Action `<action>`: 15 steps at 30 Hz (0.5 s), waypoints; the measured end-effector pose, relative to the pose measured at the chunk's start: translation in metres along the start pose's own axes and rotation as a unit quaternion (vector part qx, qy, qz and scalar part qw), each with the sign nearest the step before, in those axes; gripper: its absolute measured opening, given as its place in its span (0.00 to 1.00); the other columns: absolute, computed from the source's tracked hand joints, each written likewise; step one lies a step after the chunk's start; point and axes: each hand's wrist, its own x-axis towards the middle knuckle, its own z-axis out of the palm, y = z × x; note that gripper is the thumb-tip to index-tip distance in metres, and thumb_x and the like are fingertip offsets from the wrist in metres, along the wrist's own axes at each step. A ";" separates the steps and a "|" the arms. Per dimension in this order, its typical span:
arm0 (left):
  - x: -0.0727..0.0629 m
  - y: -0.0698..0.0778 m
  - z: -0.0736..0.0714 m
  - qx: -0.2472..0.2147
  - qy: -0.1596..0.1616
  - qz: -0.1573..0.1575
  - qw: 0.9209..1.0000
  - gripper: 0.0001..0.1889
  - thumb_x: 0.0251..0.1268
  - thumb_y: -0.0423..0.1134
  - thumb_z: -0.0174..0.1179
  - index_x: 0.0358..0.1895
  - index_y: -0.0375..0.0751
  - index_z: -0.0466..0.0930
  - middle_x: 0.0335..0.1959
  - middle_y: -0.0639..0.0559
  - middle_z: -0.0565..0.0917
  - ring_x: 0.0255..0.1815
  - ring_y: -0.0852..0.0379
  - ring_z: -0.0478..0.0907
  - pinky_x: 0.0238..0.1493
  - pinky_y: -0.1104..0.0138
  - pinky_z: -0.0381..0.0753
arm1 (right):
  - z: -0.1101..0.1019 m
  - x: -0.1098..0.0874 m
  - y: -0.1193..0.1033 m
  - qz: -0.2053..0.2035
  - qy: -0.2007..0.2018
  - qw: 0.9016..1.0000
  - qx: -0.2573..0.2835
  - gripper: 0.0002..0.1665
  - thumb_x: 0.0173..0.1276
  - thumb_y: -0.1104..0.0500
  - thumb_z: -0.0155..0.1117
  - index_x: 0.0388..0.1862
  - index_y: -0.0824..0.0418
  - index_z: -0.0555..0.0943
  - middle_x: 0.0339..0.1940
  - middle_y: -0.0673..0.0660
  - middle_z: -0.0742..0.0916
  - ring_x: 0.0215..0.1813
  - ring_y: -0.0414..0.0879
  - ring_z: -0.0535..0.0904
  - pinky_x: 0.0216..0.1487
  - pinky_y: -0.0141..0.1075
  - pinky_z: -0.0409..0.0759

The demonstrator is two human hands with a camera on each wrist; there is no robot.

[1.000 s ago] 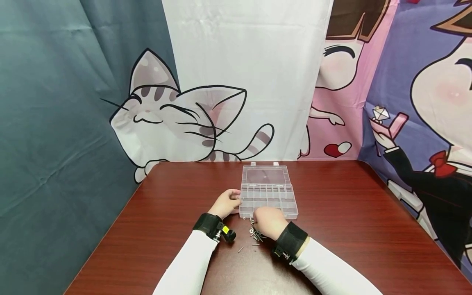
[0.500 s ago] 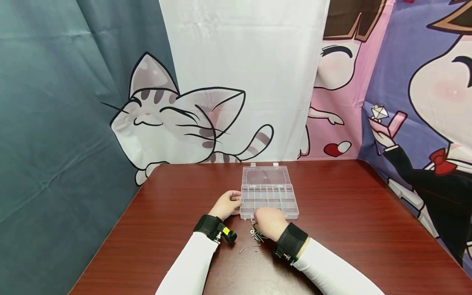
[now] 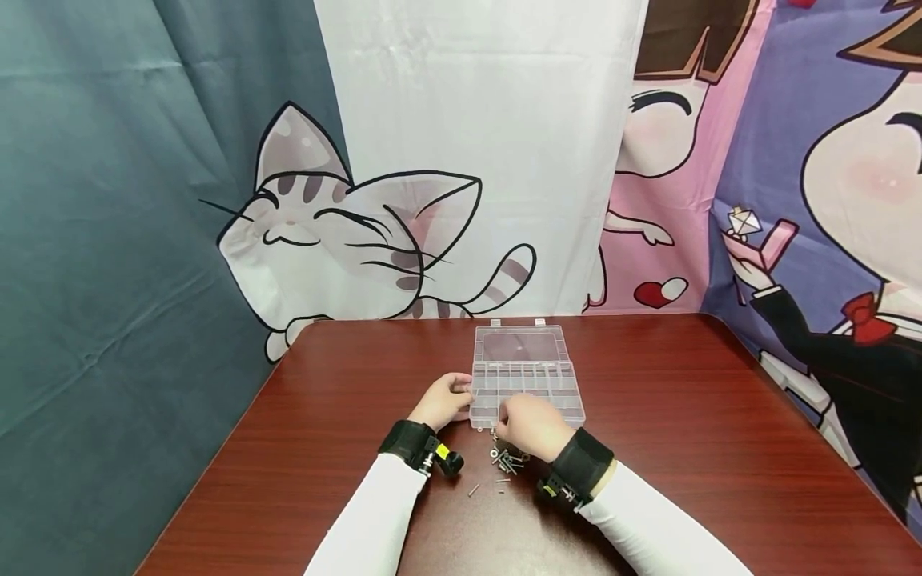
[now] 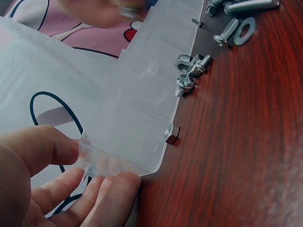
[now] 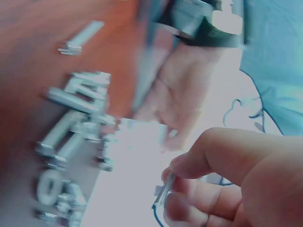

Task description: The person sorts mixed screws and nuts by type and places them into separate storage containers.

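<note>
A clear plastic compartment box (image 3: 562, 382) lies with its lid open on the table. My left hand (image 3: 436, 402) holds its left side; in the left wrist view, the thumb and fingers pinch the box's corner (image 4: 118, 163). My right hand (image 3: 535, 426) is over the front edge of the box, and its fingers hide part of the front row. Between its thumb and fingertips the right wrist view shows a pinched metal screw (image 5: 164, 191). Just in front of the box is a loose pile of screws (image 3: 507, 462), with nuts and a washer (image 4: 245, 31) among them.
Single screws (image 3: 473, 490) lie nearer to me, apart from the pile. A hex nut (image 4: 172, 134) sits against the box's front wall. The reddish-brown table (image 3: 331, 400) extends to both sides, and a printed cloth (image 3: 490, 120) hangs behind it.
My right hand has lifted off the pile and moved forward to the box's front edge with a screw in its fingers. More of the pile shows. The left hand stays at the box.
</note>
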 end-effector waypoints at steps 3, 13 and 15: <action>0.001 0.000 -0.001 -0.008 0.000 -0.002 1.000 0.21 0.66 0.29 0.59 0.61 0.30 0.72 0.50 0.38 0.78 0.43 0.50 0.80 0.40 0.58 0.87 | -0.005 0.007 0.001 0.006 0.011 1.000 0.023 0.11 0.58 0.59 0.65 0.19 0.52 0.75 0.18 0.45 0.75 0.21 0.40 0.68 0.22 0.35 0.68; 0.001 -0.002 0.001 -0.018 0.001 -0.006 1.000 0.21 0.65 0.28 0.58 0.61 0.31 0.72 0.50 0.38 0.78 0.43 0.50 0.79 0.39 0.58 0.87 | -0.012 0.042 0.001 -0.009 0.004 0.999 0.040 0.08 0.70 0.67 0.60 0.43 0.63 0.85 0.38 0.57 0.88 0.39 0.50 0.84 0.41 0.43 0.82; 0.001 -0.001 0.000 -0.020 0.001 -0.005 1.000 0.21 0.65 0.28 0.58 0.61 0.30 0.72 0.50 0.38 0.78 0.43 0.50 0.79 0.39 0.58 0.87 | -0.014 0.049 0.001 -0.010 -0.003 0.999 0.032 0.10 0.70 0.67 0.60 0.45 0.64 0.86 0.42 0.59 0.89 0.45 0.52 0.85 0.46 0.46 0.82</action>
